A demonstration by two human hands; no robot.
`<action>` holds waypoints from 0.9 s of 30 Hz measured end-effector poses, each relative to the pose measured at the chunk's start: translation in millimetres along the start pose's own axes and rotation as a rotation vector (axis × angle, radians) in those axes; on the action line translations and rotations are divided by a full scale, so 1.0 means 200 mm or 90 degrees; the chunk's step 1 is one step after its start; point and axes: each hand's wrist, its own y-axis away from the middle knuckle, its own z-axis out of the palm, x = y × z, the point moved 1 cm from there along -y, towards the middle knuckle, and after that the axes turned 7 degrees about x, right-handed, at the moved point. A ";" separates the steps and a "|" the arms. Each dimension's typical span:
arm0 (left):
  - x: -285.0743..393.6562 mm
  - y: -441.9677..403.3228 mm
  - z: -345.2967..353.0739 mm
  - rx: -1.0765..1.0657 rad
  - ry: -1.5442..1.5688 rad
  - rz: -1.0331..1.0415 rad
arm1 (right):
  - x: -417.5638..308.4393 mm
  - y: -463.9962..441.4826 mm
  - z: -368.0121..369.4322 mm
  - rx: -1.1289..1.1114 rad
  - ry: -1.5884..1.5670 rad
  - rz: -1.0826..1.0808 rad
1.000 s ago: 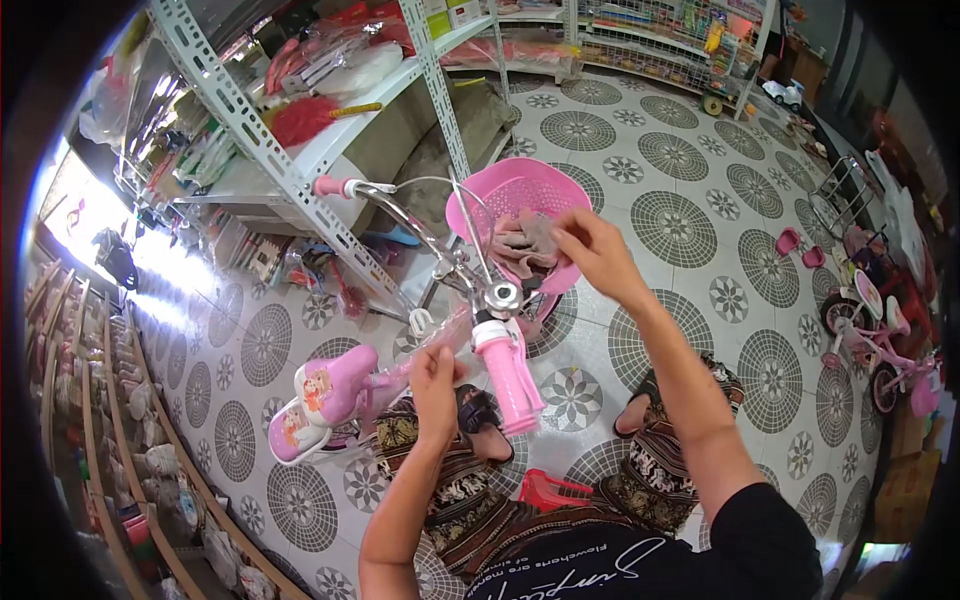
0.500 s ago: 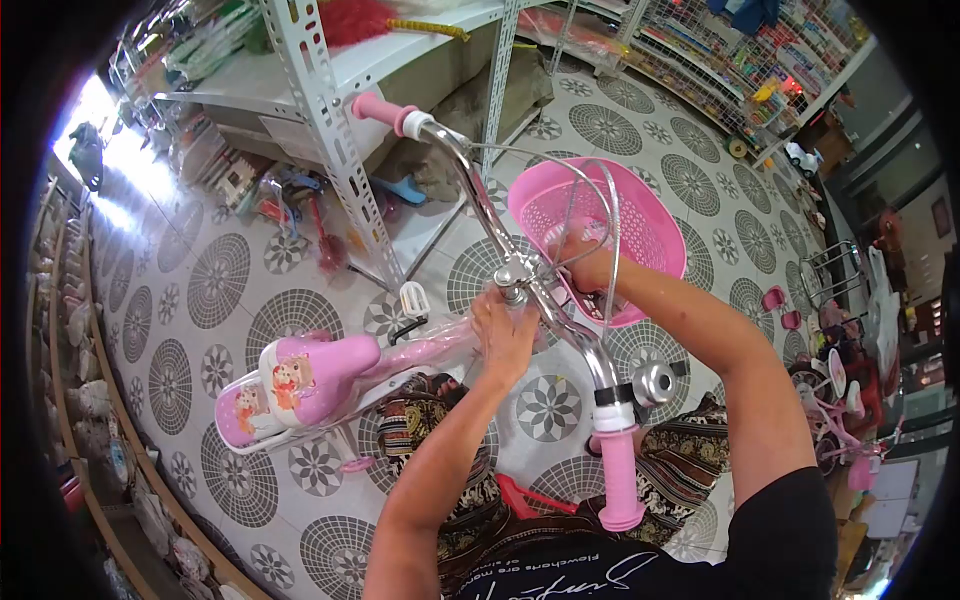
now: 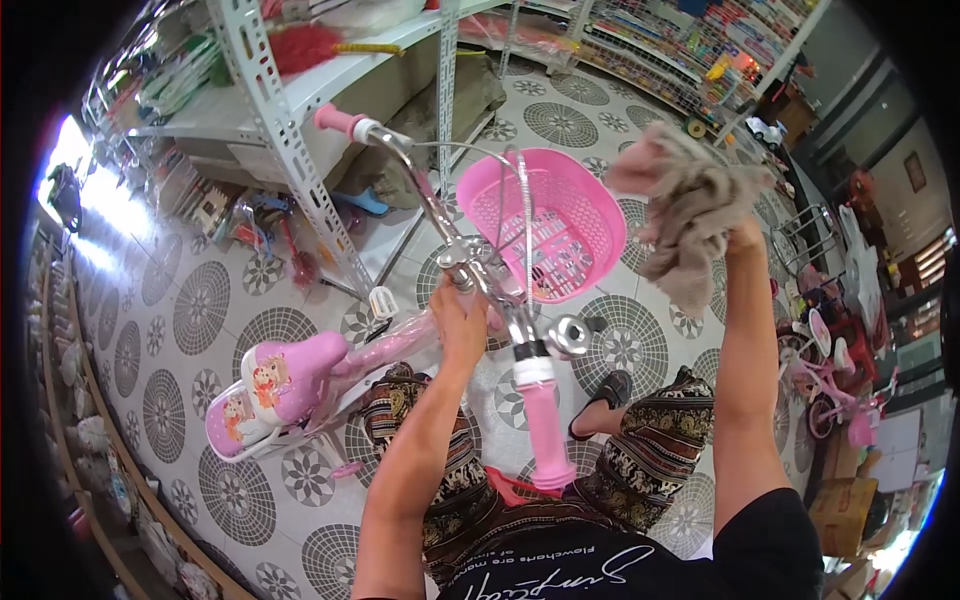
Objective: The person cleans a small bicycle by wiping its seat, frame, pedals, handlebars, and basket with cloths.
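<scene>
A child's pink bicycle stands in front of me, with a pink seat [image 3: 290,375] and chrome handlebars [image 3: 510,300]. My left hand [image 3: 460,325] is wrapped round its head tube, just under the handlebar stem; part of the grip is hidden. Out to the right, my right hand [image 3: 742,240] is closed on a crumpled brown and pink cloth [image 3: 690,205], held up in the air apart from the bicycle. A perforated pink basket [image 3: 590,225] sits at the front, beyond the handlebars. Near the pink handgrip [image 3: 547,430], a bell [image 3: 570,336] is clamped on the bar.
White metal shelving [image 3: 290,150] stands close to the far handgrip. Low shelves [image 3: 95,440] line the left side. Another pink bicycle [image 3: 825,390] and a cardboard box [image 3: 843,512] are at the right. My sandalled foot [image 3: 605,400] rests on the patterned tile floor [image 3: 300,475].
My right hand has come out of the basket and swung right, lifting the cloth with it. My left hand stays on the bicycle. The whole view has shifted slightly.
</scene>
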 end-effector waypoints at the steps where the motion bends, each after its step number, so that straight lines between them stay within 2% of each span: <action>1: 0.01 0.07 -0.01 0.048 -0.002 0.043 | 0.03 0.08 -0.04 0.058 -0.055 -0.030; 2: 0.03 0.13 -0.01 0.096 -0.003 0.086 | 0.06 0.16 -0.09 0.113 -0.106 -0.065; 3: 0.08 0.19 0.01 0.119 -0.002 0.043 | 0.11 0.24 -0.11 0.192 -0.120 -0.094; 4: -0.11 0.30 0.09 0.027 -0.009 0.035 | 0.19 0.32 -0.15 0.271 -0.136 -0.123; 5: -0.06 0.38 0.10 -0.024 0.022 0.015 | 0.33 0.39 -0.26 0.362 -0.102 -0.090; 6: -0.01 0.46 0.11 -0.075 0.052 -0.008 | 0.37 0.42 -0.14 0.422 -0.048 -0.158; 7: 0.31 0.53 0.03 -0.086 0.122 -0.045 | 0.54 0.46 -0.19 0.399 -0.138 -0.097; 8: 0.27 0.57 0.06 -0.133 0.097 0.186 | 0.71 0.46 -0.20 0.431 -0.229 0.009; 9: 0.32 0.60 0.10 -0.137 0.072 0.243 | 0.81 0.44 -0.11 0.439 -0.262 0.021; 10: 0.38 0.64 0.14 -0.142 0.050 0.301 | 0.93 0.39 -0.05 0.389 -0.328 0.046; 11: 0.45 0.64 0.18 -0.120 0.037 0.332 | 0.99 0.35 0.06 0.385 -0.321 0.111; 12: 0.52 0.64 0.22 -0.100 0.025 0.364 | 1.11 0.29 0.17 0.397 -0.292 0.106; 13: 0.58 0.63 0.26 -0.080 0.016 0.396 | 1.22 0.23 0.32 0.504 -0.187 -0.045; 15: 0.69 0.61 0.34 -0.007 -0.054 0.457 | 1.40 0.23 0.43 0.625 0.114 -0.299; 17: 0.79 0.56 0.41 0.047 -0.184 0.516 | 1.53 0.27 0.44 0.572 0.143 -0.290; 18: 0.83 0.53 0.45 0.059 -0.227 0.512 | 1.60 0.31 0.44 0.499 -0.016 -0.178; 19: 0.86 0.49 0.49 0.072 -0.269 0.507 | 1.63 0.34 0.42 0.417 -0.170 -0.066; 22: 0.92 0.35 0.54 0.052 -0.335 0.451 | 1.62 0.34 0.21 0.489 -0.404 0.042; 23: 0.96 0.31 0.54 0.056 -0.336 0.441 | 1.59 0.29 0.18 0.597 -0.451 -0.061; 24: 0.98 0.28 0.53 0.060 -0.339 0.432 | 1.43 0.27 0.16 0.588 -0.424 -0.135; 25: 0.94 0.22 0.54 0.005 -0.345 0.390 | 1.22 0.24 0.13 0.578 -0.397 -0.207; 26: 0.85 0.16 0.54 -0.049 -0.352 0.347 | 1.12 0.18 0.11 0.626 -0.158 -0.267; 27: 0.80 0.11 0.54 -0.100 -0.358 0.303 | 1.03 0.11 0.10 0.644 0.001 -0.304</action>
